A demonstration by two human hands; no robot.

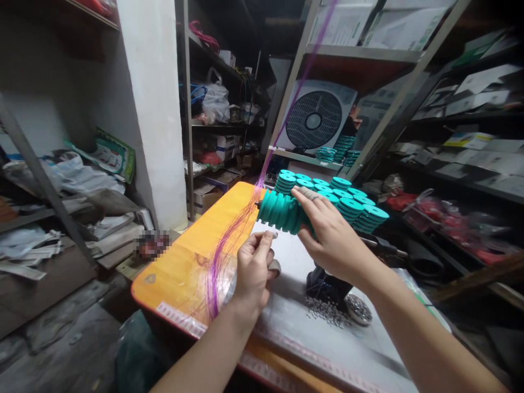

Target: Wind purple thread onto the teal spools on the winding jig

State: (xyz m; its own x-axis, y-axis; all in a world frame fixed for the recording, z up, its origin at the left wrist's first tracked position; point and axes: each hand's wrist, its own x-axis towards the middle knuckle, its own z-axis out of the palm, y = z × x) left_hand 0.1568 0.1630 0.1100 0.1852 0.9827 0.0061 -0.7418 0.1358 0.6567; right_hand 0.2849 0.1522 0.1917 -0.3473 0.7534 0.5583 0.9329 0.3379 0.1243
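Note:
A row of green ribbed spools (pixel 282 212) sits on a horizontal rod above the table. My right hand (pixel 327 221) is closed over the right part of this row, fingers across the top and thumb lower down. Just below its left part, my left hand (pixel 254 265) is pinched shut, thumb against forefinger. A tiny pale bit shows at those fingertips, too small to name. A greyish band (pixel 274 268) shows by the lower fingers of that hand. Long purple strands (pixel 213 273) hang in a loose bundle to the left of it.
Behind the row stand stacks of green discs (pixel 352 207). Small metal pieces (pixel 327 314) lie beside a round dish (pixel 359 310) and a dark stand (pixel 323 286) on the orange table (pixel 176 273). A fan (pixel 314 120) and loaded shelves stand behind.

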